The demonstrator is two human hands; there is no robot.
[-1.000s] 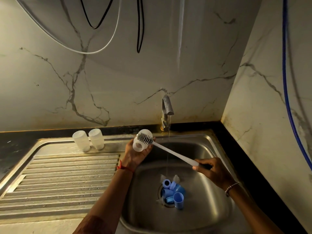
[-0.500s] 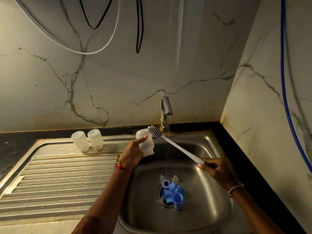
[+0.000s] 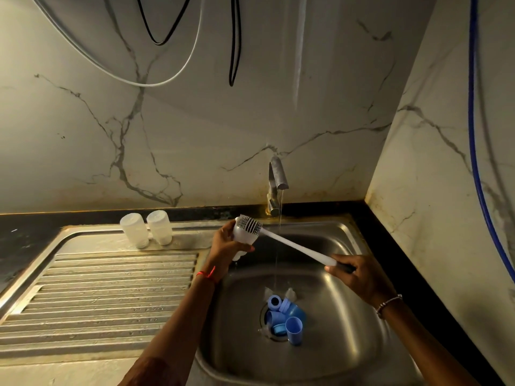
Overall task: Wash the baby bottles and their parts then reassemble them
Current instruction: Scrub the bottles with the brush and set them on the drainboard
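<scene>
Two bottles (image 3: pixel 133 231) stand left of your fingers, likely washed. Your left hand (image 3: pixel 225 246) grips a third bottle (image 3: pixel 243 238). Blue parts (image 3: pixel 284 316) below your fingers look unwashed, none joined. The brush (image 3: pixel 292 245) touches that bottle, gripped by your right hand (image 3: pixel 359 277).

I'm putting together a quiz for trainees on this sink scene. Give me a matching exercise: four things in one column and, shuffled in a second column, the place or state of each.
Things
1. brush
2. blue parts
3. pair of clear bottles
4. tap

Place or state
A. running a thin stream
B. standing at the back of the drainboard
C. piled at the bottom of the sink basin
D. handle gripped by the right hand, bristles against the bottle that the left hand holds

Pairs: 1-D, 2-C, 3-B, 4-A
</scene>
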